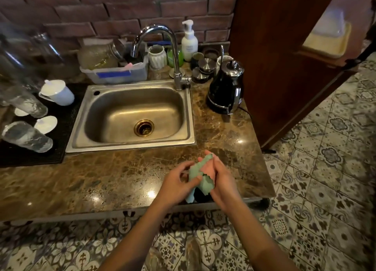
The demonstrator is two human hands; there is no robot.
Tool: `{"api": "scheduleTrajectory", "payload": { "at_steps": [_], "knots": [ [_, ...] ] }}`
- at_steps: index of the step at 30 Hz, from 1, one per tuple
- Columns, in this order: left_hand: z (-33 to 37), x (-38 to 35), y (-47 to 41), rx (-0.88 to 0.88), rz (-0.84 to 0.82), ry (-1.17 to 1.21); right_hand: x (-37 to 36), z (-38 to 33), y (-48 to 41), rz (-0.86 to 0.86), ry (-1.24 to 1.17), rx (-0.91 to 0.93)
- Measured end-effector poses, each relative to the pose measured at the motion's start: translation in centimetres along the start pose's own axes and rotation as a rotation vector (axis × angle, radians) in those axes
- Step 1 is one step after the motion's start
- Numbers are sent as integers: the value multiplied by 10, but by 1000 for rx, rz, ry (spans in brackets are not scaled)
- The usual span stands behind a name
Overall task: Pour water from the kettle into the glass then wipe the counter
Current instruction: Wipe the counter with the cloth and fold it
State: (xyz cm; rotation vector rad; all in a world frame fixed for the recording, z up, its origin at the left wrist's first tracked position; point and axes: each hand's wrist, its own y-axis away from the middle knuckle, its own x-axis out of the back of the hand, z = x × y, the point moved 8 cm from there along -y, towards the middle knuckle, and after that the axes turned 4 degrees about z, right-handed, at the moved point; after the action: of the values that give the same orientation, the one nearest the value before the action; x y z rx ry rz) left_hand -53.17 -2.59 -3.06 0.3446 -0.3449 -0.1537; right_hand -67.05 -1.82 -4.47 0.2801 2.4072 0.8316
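While both hands close on it, the cloth (200, 176) hangs crumpled above the counter (101, 175) edge, left hand (179, 182) pinching at nine o'clock, right hand (220, 181) gripping at three. Kettle (225, 89) stands at one o'clock, sink (132, 116) at eleven.

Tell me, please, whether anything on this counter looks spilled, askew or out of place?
Nothing stands out. The kettle stands upright on its base, the sink is empty, and both hands hold the green cloth above the counter. I cannot make out a spill.
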Motion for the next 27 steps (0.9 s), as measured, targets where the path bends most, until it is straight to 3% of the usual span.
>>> {"api": "scheduleTrajectory", "payload": {
  "at_steps": [10,16,19,23,27],
  "knots": [
    [26,1,-6,-100,53,-186,15,-41,1,104,258,53],
    [24,-32,-24,19,-262,108,21,-57,-8,211,188,35],
    [25,-31,-39,36,-250,133,21,-68,-15,243,158,25],
    [25,-9,-67,112,-134,110,35,-100,-29,368,526,184],
    [29,15,-92,33,-167,-160,43,-129,-42,440,1082,348]
  ]
}}
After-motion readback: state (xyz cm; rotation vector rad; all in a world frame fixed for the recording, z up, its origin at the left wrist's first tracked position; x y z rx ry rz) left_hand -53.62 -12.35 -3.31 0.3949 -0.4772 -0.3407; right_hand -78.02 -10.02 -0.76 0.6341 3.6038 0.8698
